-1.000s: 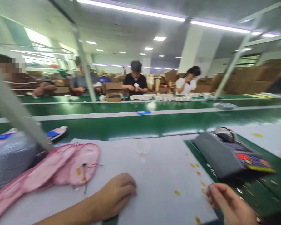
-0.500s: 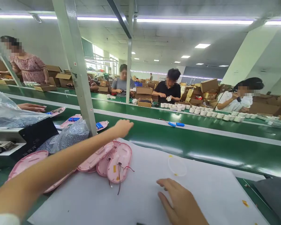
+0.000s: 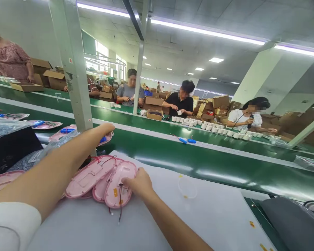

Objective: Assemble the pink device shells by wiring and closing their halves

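My right hand (image 3: 140, 182) pinches the edge of a pink oval plastic shell (image 3: 124, 169), its thumb on the inner face. Dark wires and bits of yellow tape show on this shell. Beneath and beside it lie more pink shells (image 3: 90, 176), overlapping in a pile on a white sheet (image 3: 157, 223). Stretched out past the pile, my left hand (image 3: 106, 129) is over another pink shell with a blue battery (image 3: 102, 140) by the metal post. The left fingers point away and are mostly hidden, so their grip does not show.
A green conveyor belt (image 3: 157, 148) crosses ahead, with two blue batteries (image 3: 187, 141) on it. The upright metal post (image 3: 75, 76) stands near my left arm. A clear ring (image 3: 187, 187) lies on the sheet; a grey object (image 3: 290, 219) sits right. Several people work opposite.
My right hand has moved left from over the sheet and taken hold of the wired shell. My left hand has shifted to the battery shell by the post. The view has turned slightly right.
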Tool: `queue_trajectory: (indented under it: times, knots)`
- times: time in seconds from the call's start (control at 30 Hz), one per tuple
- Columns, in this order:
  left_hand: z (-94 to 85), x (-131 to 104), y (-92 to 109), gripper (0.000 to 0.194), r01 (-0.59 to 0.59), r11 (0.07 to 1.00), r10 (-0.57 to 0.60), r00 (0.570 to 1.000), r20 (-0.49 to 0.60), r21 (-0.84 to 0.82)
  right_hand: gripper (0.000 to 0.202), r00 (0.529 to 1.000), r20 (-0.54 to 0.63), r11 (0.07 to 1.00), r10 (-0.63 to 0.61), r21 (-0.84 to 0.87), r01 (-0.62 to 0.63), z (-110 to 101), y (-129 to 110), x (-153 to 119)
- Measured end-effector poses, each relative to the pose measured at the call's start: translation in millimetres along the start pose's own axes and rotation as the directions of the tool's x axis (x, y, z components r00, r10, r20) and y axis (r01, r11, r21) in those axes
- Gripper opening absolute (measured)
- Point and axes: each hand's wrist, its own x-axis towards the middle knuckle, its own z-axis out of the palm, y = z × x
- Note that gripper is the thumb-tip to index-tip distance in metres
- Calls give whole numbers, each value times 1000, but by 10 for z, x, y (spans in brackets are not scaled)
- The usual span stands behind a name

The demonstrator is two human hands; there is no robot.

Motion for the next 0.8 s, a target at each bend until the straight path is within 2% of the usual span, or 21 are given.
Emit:
queue_trajectory:
  times: [0.07, 0.13, 0.23, 0.3, 0.33, 0.4, 0.47, 0.53, 0.57, 0.6, 0.63, 0.67, 0.73, 0.77, 0.8]
  knots:
    - [-120, 42, 3, 15, 86, 996, -86, 996, -10, 12, 28, 999, 46, 984, 22, 177, -30, -3, 47, 61]
    - [-315, 30, 77, 8, 112, 994, -112, 991, -71, 3, 11, 997, 81, 957, 14, 288, -37, -116, 146, 51]
    - [-604, -160, 335, 36, 49, 998, -57, 981, -185, -49, 14, 999, 31, 923, -12, 384, -1, -555, 415, -146]
    - [-665, -436, 595, 48, -7, 970, -40, 981, -191, -242, 20, 994, -49, 891, -100, 439, 111, -982, 648, -403]
    - [-631, -618, 746, 52, -13, 898, -55, 988, -142, -439, 25, 984, -91, 877, -153, 446, 178, -1206, 767, -557]
    - [-424, -1044, 1081, 60, 100, 628, -98, 994, 48, -772, 34, 961, -183, 869, -208, 417, 268, -1618, 982, -879]
    - [-83, -1490, 1429, 64, 235, 420, 1, 966, 259, -877, 42, 949, -250, 888, -190, 369, 275, -1920, 1148, -1157]
    - [285, -1879, 1740, 63, 354, 326, 172, 889, 423, -876, 45, 956, -241, 916, -167, 321, 240, -2074, 1252, -1343]
    - [443, -2036, 1865, 63, 393, 304, 238, 851, 469, -868, 45, 966, -194, 931, -169, 289, 221, -2094, 1282, -1399]
    - [568, -2161, 1962, 63, 405, 307, 281, 826, 489, -861, 43, 975, -130, 945, -179, 254, 207, -2081, 1299, -1434]
    - [657, -2257, 2032, 63, 374, 340, 294, 829, 475, -863, 40, 980, -63, 956, -188, 215, 198, -2042, 1307, -1449]
    - [707, -2323, 2076, 61, 295, 410, 274, 863, 424, -863, 38, 982, 0, 967, -187, 178, 184, -1985, 1310, -1451]
    - [712, -2383, 2110, 53, 46, 622, 205, 954, 219, -782, 33, 985, 90, 986, -145, 101, 136, -1853, 1312, -1423]
    - [679, -2383, 2114, 46, -86, 721, 207, 974, 95, -688, 32, 988, 103, 992, -117, 55, 111, -1794, 1315, -1401]
    - [634, -2369, 2119, 39, -204, 787, 248, 969, -4, -583, 32, 992, 92, 996, -90, 5, 90, -1747, 1321, -1376]
